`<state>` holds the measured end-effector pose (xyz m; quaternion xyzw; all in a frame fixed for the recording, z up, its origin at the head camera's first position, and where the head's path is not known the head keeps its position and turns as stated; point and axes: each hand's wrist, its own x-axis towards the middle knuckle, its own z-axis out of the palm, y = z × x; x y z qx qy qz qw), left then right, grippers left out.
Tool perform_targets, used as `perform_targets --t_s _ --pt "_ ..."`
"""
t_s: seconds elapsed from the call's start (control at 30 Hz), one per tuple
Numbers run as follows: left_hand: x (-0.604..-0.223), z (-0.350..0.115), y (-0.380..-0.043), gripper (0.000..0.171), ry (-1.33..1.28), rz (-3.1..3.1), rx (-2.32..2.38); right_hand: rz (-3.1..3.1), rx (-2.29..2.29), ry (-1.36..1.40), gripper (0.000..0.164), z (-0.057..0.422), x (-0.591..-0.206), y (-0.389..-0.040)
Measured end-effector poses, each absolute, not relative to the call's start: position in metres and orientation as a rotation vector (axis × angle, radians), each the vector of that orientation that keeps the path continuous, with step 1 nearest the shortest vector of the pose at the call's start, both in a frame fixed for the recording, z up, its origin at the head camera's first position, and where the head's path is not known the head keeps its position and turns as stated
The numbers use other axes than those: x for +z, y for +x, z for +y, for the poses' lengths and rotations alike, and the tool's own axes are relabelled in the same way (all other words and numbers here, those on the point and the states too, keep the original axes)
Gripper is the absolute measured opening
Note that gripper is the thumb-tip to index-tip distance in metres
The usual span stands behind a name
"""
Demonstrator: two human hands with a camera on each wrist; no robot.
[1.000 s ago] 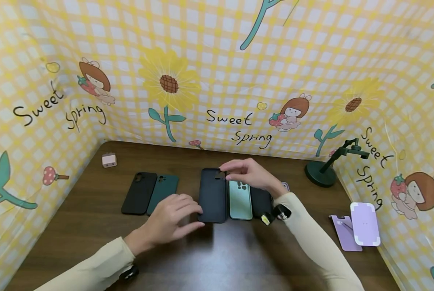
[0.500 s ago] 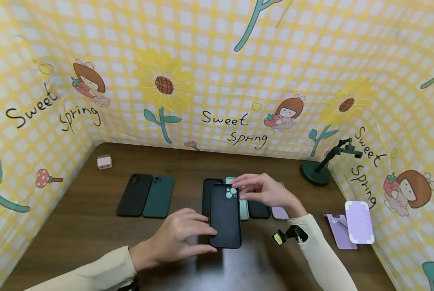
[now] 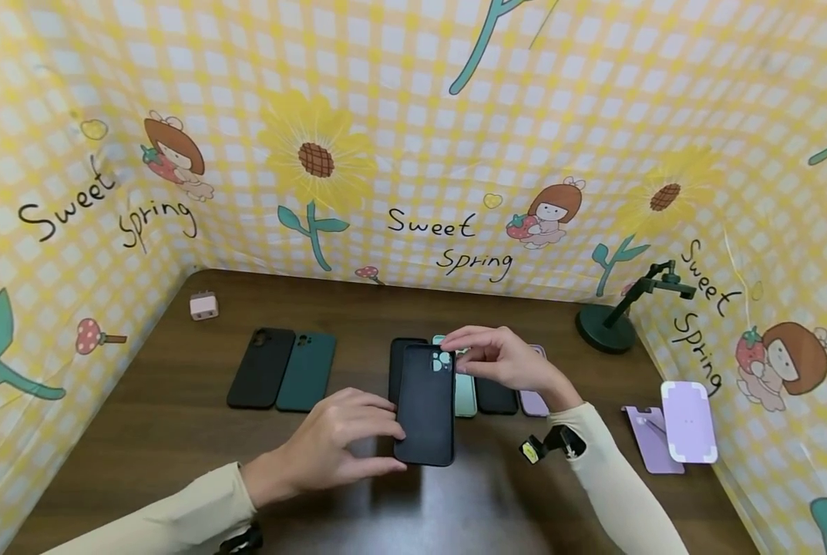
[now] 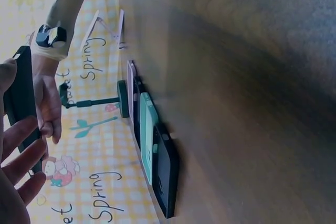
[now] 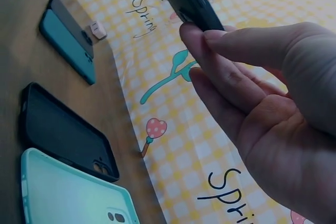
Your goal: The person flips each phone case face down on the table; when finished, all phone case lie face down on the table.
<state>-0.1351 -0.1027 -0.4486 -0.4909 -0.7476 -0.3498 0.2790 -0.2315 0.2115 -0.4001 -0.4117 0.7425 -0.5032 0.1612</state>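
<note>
A dark phone case is held up off the table between both hands, with mint green showing through its camera holes. My left hand grips its lower left edge, thumb and fingers on either side in the left wrist view. My right hand pinches its upper right corner between thumb and fingers. Behind it on the table lies a row of cases: a black case partly hidden in the head view, a mint green case, another black case and a purple case.
To the left lie a black case and a dark green case side by side. A pink charger plug stands at the back left. On the right are a dark green stand and a purple folding stand. Patterned cloth surrounds the table.
Both hands have brought the dark case up and toward me, slightly right, uncovering the black case behind it. Over the last half second it has shifted only slightly.
</note>
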Motion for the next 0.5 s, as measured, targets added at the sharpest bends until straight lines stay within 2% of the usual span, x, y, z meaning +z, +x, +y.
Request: perform_targets --t_s 0.5 --pt "-0.4523 -0.1072 -0.1451 0.028 -1.388 -2.056 -0.908 2.149 -1.374 -1.086 0.038 0.2091 -0.4040 -0.2298"
